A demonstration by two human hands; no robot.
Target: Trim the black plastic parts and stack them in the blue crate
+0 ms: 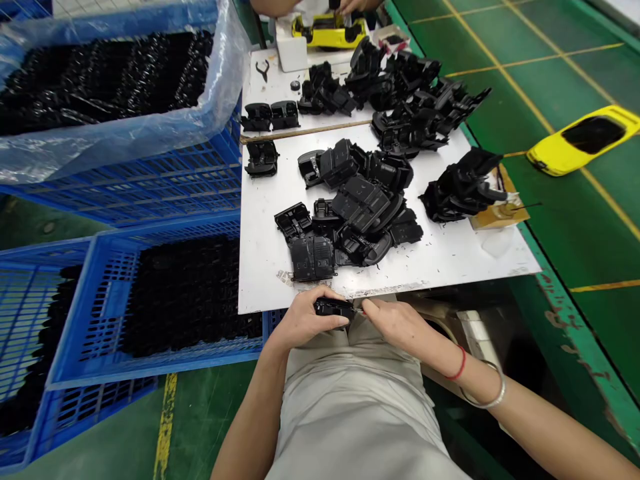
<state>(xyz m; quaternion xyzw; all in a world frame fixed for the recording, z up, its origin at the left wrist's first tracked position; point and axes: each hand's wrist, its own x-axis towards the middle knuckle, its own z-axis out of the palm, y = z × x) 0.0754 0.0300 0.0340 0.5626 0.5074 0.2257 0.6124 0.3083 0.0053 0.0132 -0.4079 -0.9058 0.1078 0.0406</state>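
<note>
My left hand (311,319) is closed around a small black plastic part (333,307), just off the table's front edge above my lap. My right hand (393,322) is closed on a slim tool with a thin metal tip (358,311). That tip meets the right end of the black part; the handle is hidden in my fingers, so its exact kind does not show. Just beyond my hands lies a heap of black moulded toy car interiors (361,202), with seats visible in some. One of them (313,257) lies bottom up close to the edge.
Another heap of black parts (400,100) covers the back of the white table (470,257). At right, more black pieces (463,183) stand by a small box (501,215). Blue crates (165,363) of black parts stand left. A yellow toy car (583,141) sits on the green surface. A co-worker's hands (353,5) are at the far end.
</note>
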